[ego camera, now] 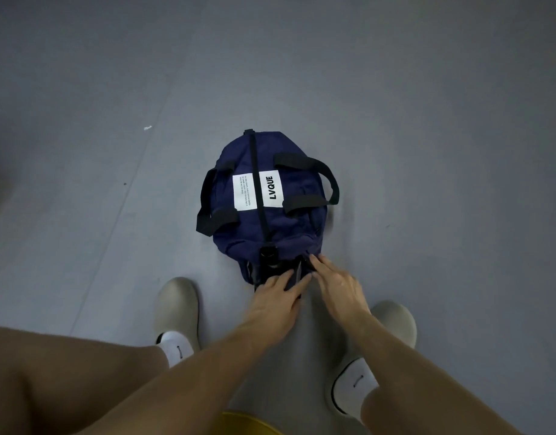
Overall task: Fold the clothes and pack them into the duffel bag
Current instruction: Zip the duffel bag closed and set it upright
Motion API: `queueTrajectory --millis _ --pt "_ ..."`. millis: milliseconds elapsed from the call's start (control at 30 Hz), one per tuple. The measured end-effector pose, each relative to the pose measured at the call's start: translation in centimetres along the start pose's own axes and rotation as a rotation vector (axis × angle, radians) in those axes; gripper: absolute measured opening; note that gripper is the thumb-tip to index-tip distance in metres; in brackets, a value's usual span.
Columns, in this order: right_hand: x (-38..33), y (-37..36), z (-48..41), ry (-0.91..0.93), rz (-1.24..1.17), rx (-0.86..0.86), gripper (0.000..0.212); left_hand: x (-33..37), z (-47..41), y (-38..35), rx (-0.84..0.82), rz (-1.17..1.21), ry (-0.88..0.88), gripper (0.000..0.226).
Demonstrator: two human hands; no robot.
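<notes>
A navy duffel bag (289, 221) with black handles and a white label stands on the grey floor, its long axis pointing away from me. Its top zip looks closed along the middle. My left hand (278, 295) grips the near end of the bag, fingers curled on the dark fabric. My right hand (334, 285) rests just to the right of it, fingertips pinching at the near end by the zip. No clothes are visible outside the bag.
My two feet in pale clogs (177, 306) and white socks (356, 383) stand on either side of my arms, close to the bag. The grey floor (427, 120) stretches all around. A small white scrap (147, 128) lies at the far left.
</notes>
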State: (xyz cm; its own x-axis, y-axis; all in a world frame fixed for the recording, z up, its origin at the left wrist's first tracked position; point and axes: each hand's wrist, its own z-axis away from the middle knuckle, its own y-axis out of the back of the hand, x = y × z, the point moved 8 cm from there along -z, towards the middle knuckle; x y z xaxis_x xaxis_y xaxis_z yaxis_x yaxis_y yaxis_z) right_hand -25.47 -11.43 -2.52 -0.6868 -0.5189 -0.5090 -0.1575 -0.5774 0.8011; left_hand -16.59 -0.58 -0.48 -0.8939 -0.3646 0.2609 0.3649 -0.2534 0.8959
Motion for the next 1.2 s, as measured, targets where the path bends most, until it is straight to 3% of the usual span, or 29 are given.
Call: queueTrajectory --millis 200,533,733,1000,1200 --pt "-0.7 -0.2 -2.2 -0.065 -0.159 0.116 0.038 0.3 -0.7 -0.6 0.002 0.034 0.017 0.058" --pt "0.6 -1.2 -3.7 -0.292 -0.306 0.098 0.025 0.3 -1.6 -0.5 0.030 0.147 0.009 0.055" --pt "1.5 -1.9 -3.3 -0.300 -0.317 0.076 0.029 0.2 -1.1 0.4 0.209 0.151 -0.082 0.060" --pt "1.5 -1.1 -3.8 -0.258 -0.280 0.145 0.012 -0.4 -1.3 2.1 0.284 0.104 -0.101 0.073" --pt "2.9 -2.5 -3.2 -0.431 -0.559 0.041 0.006 -1.7 -1.4 1.8 0.286 0.190 -0.038 0.077"
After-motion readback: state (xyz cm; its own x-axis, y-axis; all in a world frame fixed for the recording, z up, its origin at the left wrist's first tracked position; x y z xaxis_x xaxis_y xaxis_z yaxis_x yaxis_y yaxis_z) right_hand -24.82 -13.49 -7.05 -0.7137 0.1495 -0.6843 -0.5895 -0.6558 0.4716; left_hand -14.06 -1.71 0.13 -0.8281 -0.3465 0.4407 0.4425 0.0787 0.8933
